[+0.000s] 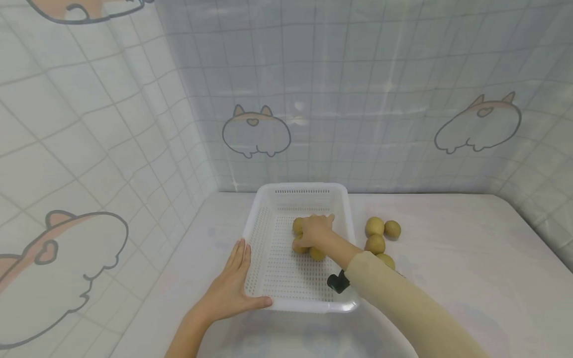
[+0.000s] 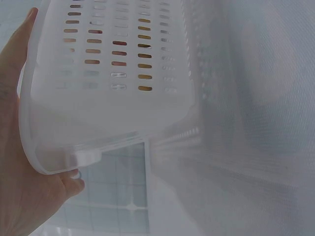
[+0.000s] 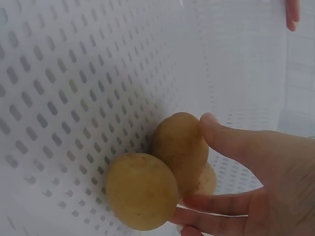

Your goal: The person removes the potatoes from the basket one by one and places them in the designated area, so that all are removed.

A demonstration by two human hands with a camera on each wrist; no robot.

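A white perforated plastic basket [image 1: 313, 306] stands on the table, with three visible yellow-brown potatoes inside. My right hand [image 1: 317, 228] reaches down into it. In the right wrist view its thumb and fingers grip one potato [image 3: 179, 142] from either side. A rounder potato [image 3: 141, 191] lies against that one, and part of another potato [image 3: 209, 179] shows behind. My left hand [image 1: 228, 293] rests at the basket's near left corner, fingers straight along the left rim and thumb on the front rim. Potatoes show through the slots of the basket wall [image 2: 108, 105] in the left wrist view.
Several more potatoes [image 1: 375, 244] lie on the table just right of the basket, one partly behind the right sleeve [image 1: 403, 298]. A small dark object [image 1: 337, 282] shows beneath that sleeve. Tile-patterned sheeting [image 1: 358, 99] rises behind the white table surface [image 1: 470, 258].
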